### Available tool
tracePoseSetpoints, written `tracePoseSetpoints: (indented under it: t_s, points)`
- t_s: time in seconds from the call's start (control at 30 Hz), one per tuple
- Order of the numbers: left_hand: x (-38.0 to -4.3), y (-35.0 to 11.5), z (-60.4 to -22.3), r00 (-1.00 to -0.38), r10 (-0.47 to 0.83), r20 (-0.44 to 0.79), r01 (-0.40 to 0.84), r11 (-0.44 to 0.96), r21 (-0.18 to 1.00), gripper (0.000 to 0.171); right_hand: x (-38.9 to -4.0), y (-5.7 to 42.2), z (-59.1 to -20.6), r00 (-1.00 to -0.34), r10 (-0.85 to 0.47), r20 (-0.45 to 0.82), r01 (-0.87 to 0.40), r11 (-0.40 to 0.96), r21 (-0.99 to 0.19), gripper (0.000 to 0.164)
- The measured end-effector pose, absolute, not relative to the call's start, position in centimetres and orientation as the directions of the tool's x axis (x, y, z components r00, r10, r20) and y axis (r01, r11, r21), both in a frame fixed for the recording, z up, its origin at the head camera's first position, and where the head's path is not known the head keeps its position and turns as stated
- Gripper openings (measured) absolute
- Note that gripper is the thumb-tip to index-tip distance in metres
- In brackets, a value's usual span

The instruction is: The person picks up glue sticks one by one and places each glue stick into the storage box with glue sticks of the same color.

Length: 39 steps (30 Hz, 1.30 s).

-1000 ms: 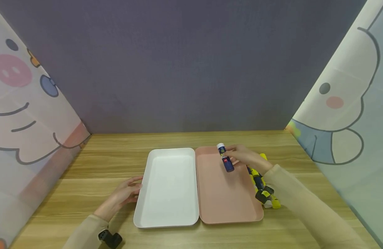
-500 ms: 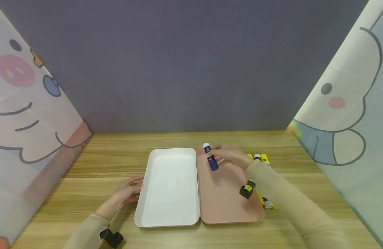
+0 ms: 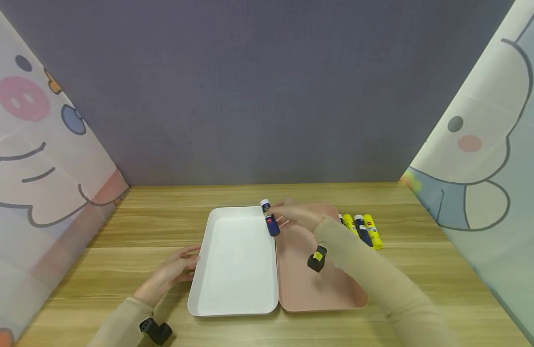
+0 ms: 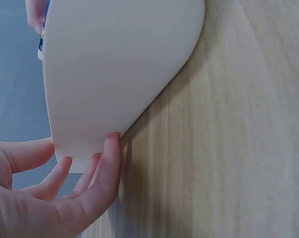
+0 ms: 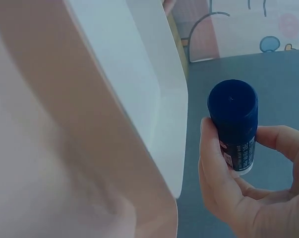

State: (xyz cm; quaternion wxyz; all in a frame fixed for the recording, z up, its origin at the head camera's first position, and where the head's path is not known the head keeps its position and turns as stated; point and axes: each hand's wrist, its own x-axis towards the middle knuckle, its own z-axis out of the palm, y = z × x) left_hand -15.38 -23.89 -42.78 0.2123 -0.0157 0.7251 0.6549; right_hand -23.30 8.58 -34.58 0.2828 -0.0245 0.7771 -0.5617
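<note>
My right hand pinches a dark blue glue stick with a white end, held tilted over the seam between the white tray and the pink tray. In the right wrist view, the thumb and fingers grip the glue stick from both sides, its blue end facing the camera. At the white tray's left side rests my left hand. Seen from the left wrist, its fingertips touch the tray's outer wall, with the thumb at the rim.
Several yellow and dark blue glue sticks lie side by side right of the pink tray, partly hidden by the right sleeve. Both trays stand together on the wooden table. A dark grey panel rises behind.
My right hand has carried the glue stick left, from over the pink tray to the white tray's right edge. More glue sticks show behind the sleeve. The left hand stays put.
</note>
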Motion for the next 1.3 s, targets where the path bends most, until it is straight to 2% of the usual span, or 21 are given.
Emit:
tracePoseSetpoints:
  t_s: [0.4,0.53,0.87,1.1,1.3]
  points:
    - [-15.6,-24.4,-43.2,-0.903,0.293,-0.313,-0.29,0.12,0.949,0.061,-24.3,3.9,-35.2,-0.824,-0.366,-0.433,0.292,0.381,-0.878,0.034]
    - [-15.4,-24.1,-42.9,-0.904,0.276,-0.327,-0.301,0.135,0.944,0.059,-24.5,2.4,-35.5,-0.817,-0.333,-0.47,0.326,0.406,-0.854,0.031]
    - [-15.1,-23.8,-42.5,-0.909,0.248,-0.336,-0.306,0.153,0.94,0.053,-25.3,-0.4,-36.6,-0.795,-0.268,-0.545,0.446,0.35,-0.823,0.045]
    - [-15.1,-23.9,-42.5,-0.909,0.256,-0.329,-0.298,0.152,0.942,0.053,-25.4,-1.3,-37.5,-0.792,-0.254,-0.555,0.471,0.323,-0.821,0.066]
    - [-15.2,-24.0,-42.6,-0.906,0.269,-0.326,-0.297,0.142,0.944,0.054,-25.3,-1.7,-38.3,-0.793,-0.229,-0.564,0.485,0.323,-0.813,0.058]
